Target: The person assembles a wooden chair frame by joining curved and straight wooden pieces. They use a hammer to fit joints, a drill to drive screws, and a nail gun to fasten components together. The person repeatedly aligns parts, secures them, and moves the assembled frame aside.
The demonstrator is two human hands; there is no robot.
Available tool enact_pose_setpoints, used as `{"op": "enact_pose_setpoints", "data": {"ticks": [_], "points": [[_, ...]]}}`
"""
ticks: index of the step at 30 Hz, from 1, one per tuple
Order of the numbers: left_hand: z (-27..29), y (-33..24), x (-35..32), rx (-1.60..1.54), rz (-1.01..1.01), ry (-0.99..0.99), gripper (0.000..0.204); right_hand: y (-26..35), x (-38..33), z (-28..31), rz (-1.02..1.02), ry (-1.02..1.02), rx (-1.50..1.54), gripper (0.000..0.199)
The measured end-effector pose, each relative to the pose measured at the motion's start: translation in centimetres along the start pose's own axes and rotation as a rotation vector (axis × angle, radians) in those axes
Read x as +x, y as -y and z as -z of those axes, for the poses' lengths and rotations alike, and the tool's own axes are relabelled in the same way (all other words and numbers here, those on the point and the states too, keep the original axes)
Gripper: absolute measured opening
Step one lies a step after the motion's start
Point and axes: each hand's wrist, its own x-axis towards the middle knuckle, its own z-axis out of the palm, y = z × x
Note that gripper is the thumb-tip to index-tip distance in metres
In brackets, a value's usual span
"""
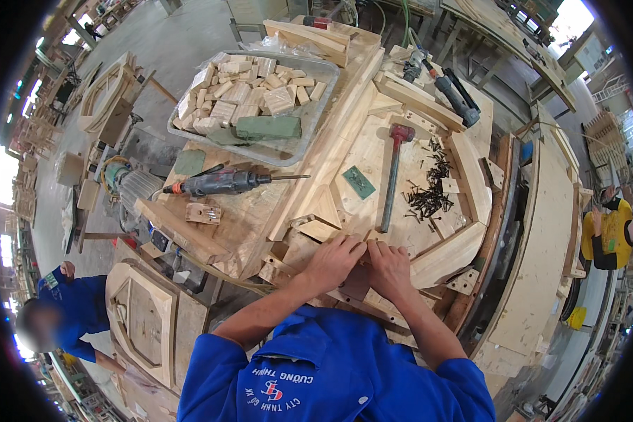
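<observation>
Left hand (334,259), right hand (388,267) side by side, fingers pressed flat on wooden frame (443,257) near edge; hammer (394,172) just beyond.

On the tabletop (373,151) the hammer (394,176) lies at the centre. The heap of screws (429,193) sits at its 3 o'clock, the drill (221,183) at 9 o'clock, the tray (306,148) of wooden blocks (246,88) at 11 o'clock, and both hands (362,264) meet at 6 o'clock on the wooden frame (446,257)
</observation>
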Motion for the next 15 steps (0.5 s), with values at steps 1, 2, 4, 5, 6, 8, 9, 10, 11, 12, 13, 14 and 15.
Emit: {"op": "enact_pose_setpoints", "data": {"ticks": [1,2,4,5,6,8,9,10,11,12,13,14,15], "points": [[-0.1,0.2,0.0,-0.011,0.006,0.028,0.043,0.0,0.1,0.1,-0.004,0.029,0.001,0.043],[-0.1,0.4,0.2,-0.024,0.009,0.057,0.043,-0.1,0.0,0.0,0.005,-0.004,0.021,0.044],[0.2,0.7,0.5,-0.037,0.003,0.083,0.043,-0.3,-0.2,-0.2,0.024,-0.07,0.061,0.046],[0.1,0.7,0.5,-0.041,-0.004,0.081,0.042,-0.4,-0.3,-0.4,0.033,-0.092,0.067,0.048],[0.0,0.8,0.4,-0.044,-0.012,0.079,0.042,-0.5,-0.4,-0.7,0.042,-0.114,0.072,0.049],[0.1,1.3,0.3,-0.051,-0.01,0.104,0.039,-0.5,-0.4,-0.8,0.036,-0.109,0.079,0.05],[0.1,1.5,0.3,-0.055,-0.007,0.117,0.038,-0.3,-0.3,-0.7,0.021,-0.083,0.081,0.049],[0.1,1.6,0.3,-0.066,0.0,0.139,0.039,-0.2,-0.2,-0.5,0.006,-0.057,0.083,0.049],[0.2,1.7,0.5,-0.074,0.003,0.159,0.039,-0.2,-0.2,-0.5,0.009,-0.049,0.075,0.049],[0.3,1.8,0.6,-0.082,0.006,0.178,0.039,-0.3,-0.2,-0.4,0.012,-0.042,0.067,0.049],[0.4,1.8,0.7,-0.09,-0.003,0.182,0.039,-0.3,-0.2,-0.4,0.015,-0.034,0.06,0.048],[0.5,2.0,0.7,-0.096,-0.011,0.186,0.039,-0.3,-0.1,-0.3,0.012,-0.016,0.048,0.048],[0.6,2.1,0.7,-0.102,-0.018,0.189,0.039,-0.3,-0.1,-0.1,0.009,0.002,0.037,0.048]]}}
